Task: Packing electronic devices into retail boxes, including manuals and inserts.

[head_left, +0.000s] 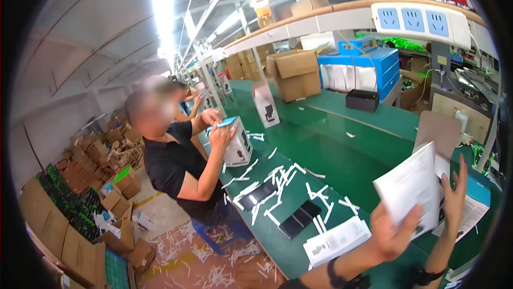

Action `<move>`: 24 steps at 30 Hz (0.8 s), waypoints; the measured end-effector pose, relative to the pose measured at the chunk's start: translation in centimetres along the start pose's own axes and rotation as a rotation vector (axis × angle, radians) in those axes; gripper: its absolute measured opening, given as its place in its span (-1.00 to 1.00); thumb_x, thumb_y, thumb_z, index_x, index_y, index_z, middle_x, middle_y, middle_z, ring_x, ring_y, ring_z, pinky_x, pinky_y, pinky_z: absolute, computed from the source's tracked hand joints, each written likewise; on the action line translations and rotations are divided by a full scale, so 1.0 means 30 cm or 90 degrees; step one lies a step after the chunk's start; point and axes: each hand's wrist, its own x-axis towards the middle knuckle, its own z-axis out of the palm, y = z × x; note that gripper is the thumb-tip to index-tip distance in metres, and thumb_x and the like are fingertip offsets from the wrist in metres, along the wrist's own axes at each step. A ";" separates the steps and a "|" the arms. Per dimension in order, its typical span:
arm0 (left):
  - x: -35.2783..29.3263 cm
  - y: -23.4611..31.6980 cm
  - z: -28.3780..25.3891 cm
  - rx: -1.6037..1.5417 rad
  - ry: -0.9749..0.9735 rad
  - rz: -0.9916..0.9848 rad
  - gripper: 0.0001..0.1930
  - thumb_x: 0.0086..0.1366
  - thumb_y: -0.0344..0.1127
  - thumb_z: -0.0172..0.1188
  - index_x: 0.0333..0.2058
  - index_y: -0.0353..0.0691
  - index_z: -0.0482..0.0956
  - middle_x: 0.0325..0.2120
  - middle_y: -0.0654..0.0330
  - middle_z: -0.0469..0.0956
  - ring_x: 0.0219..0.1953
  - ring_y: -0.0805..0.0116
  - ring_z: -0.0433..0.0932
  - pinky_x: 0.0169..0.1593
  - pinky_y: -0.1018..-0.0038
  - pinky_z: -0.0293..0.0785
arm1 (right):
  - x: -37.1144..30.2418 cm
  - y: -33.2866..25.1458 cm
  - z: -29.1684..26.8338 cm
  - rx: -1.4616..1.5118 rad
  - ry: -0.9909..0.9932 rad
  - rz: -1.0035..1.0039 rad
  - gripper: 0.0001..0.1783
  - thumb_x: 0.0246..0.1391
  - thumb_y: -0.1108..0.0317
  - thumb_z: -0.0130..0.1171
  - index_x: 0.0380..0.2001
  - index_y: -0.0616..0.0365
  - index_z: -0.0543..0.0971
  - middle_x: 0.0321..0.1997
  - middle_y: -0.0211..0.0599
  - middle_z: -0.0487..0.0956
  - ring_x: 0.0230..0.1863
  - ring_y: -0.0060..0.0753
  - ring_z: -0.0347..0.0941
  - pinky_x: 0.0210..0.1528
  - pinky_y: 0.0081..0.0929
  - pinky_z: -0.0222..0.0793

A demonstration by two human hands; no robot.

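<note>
My left hand [394, 230] grips a white printed booklet [407, 186], thumb across its front, raised over the right part of the green table. My right hand [454, 195] is beside it, fingers apart and pointing up, with nothing visible in it. Behind the booklet and my right hand is a printed box [473, 217] with a blue edge; a grey-brown flap [437, 131] stands up beside it. The booklet and hand hide part of the box. A stack of white printed leaflets [337, 242] lies on the table left of my left hand.
White paper strips [280, 179] litter the green table [342, 155] around dark flat pieces [300, 219]. At left, a co-worker [181, 155] handles a white box [238, 144]. An open carton [294, 72], blue case [363, 70] and power strip [419, 21] are farther back.
</note>
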 end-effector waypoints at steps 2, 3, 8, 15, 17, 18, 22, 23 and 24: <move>0.027 -0.041 0.134 0.020 0.021 0.124 -0.79 0.33 -0.51 0.20 -0.09 -0.48 0.58 -0.24 0.00 0.66 -0.21 0.16 0.64 -0.05 0.37 0.51 | 0.001 0.121 0.005 -0.084 0.056 -0.042 -0.43 0.19 0.46 0.14 0.29 0.25 0.39 0.41 0.06 0.30 0.35 -0.08 0.33 0.34 -0.21 0.29; 0.054 -0.033 0.185 0.046 0.041 0.150 -0.79 0.33 -0.48 0.20 -0.09 -0.45 0.59 -0.26 -0.02 0.65 -0.24 0.06 0.62 -0.05 0.31 0.50 | 0.008 0.178 -0.015 -0.079 0.074 -0.046 -0.49 0.17 0.48 0.15 0.21 0.31 0.47 0.34 0.09 0.40 0.30 -0.07 0.40 0.30 -0.23 0.34; 0.082 -0.297 0.242 0.253 0.081 0.127 -0.62 0.40 -0.25 0.22 0.01 -0.47 0.52 0.11 -0.16 0.18 0.14 -0.04 0.23 0.23 0.15 0.18 | -0.035 0.054 0.028 -0.005 0.071 0.005 -0.45 -0.05 0.49 0.38 0.06 0.42 0.55 0.11 0.02 0.58 0.15 -0.10 0.52 0.22 -0.30 0.40; 0.034 -0.512 0.251 0.349 0.133 0.078 -0.51 0.34 -0.45 0.21 0.20 -0.46 0.35 0.15 -0.12 0.30 0.27 -0.06 0.25 0.36 0.11 0.08 | -0.047 -0.095 -0.020 -0.270 0.125 -0.100 -0.71 -0.06 0.34 0.44 -0.29 0.29 0.64 -0.11 -0.02 0.65 -0.06 0.06 0.58 0.01 -0.20 0.49; 0.072 -0.498 0.226 0.350 0.099 0.095 -0.53 0.36 -0.51 0.17 0.20 -0.47 0.30 0.12 -0.08 0.30 0.17 0.08 0.37 0.25 0.19 0.29 | -0.043 -0.137 -0.009 -0.226 0.128 -0.085 -0.78 0.14 0.35 0.27 -0.23 0.29 0.61 -0.19 0.04 0.63 -0.17 0.15 0.57 -0.12 -0.14 0.49; 0.089 -0.495 0.235 0.143 0.169 0.083 -0.57 0.38 -0.51 0.16 0.17 -0.48 0.31 0.08 -0.06 0.34 0.11 0.14 0.42 0.19 0.24 0.38 | -0.043 -0.171 0.002 -0.212 0.124 -0.068 -0.78 0.21 0.33 0.21 -0.21 0.29 0.59 -0.23 0.07 0.61 -0.21 0.18 0.56 -0.17 -0.11 0.46; 0.096 -0.510 0.267 -0.004 0.132 0.043 -0.69 0.44 -0.46 0.12 0.05 -0.53 0.39 0.04 -0.06 0.50 -0.02 0.22 0.56 0.07 0.29 0.52 | -0.038 -0.159 0.015 -0.188 0.193 -0.090 -0.82 0.21 0.42 0.20 -0.16 0.28 0.57 -0.28 0.05 0.59 -0.31 0.13 0.58 -0.31 -0.15 0.49; 0.105 -0.507 0.273 -0.027 0.130 0.014 -0.70 0.44 -0.45 0.13 0.05 -0.53 0.40 0.03 -0.04 0.50 -0.02 0.23 0.57 0.06 0.29 0.54 | -0.038 -0.164 0.021 -0.130 0.219 -0.102 -0.81 0.20 0.45 0.19 -0.14 0.27 0.56 -0.28 0.05 0.58 -0.33 0.12 0.58 -0.34 -0.16 0.50; 0.114 -0.539 0.280 0.065 0.136 0.063 -0.70 0.41 -0.47 0.15 0.04 -0.51 0.41 0.02 -0.06 0.49 -0.03 0.21 0.56 0.02 0.30 0.55 | -0.029 -0.161 0.013 -0.139 0.217 -0.088 -0.81 0.20 0.45 0.19 -0.14 0.27 0.56 -0.28 0.05 0.58 -0.33 0.12 0.58 -0.34 -0.16 0.50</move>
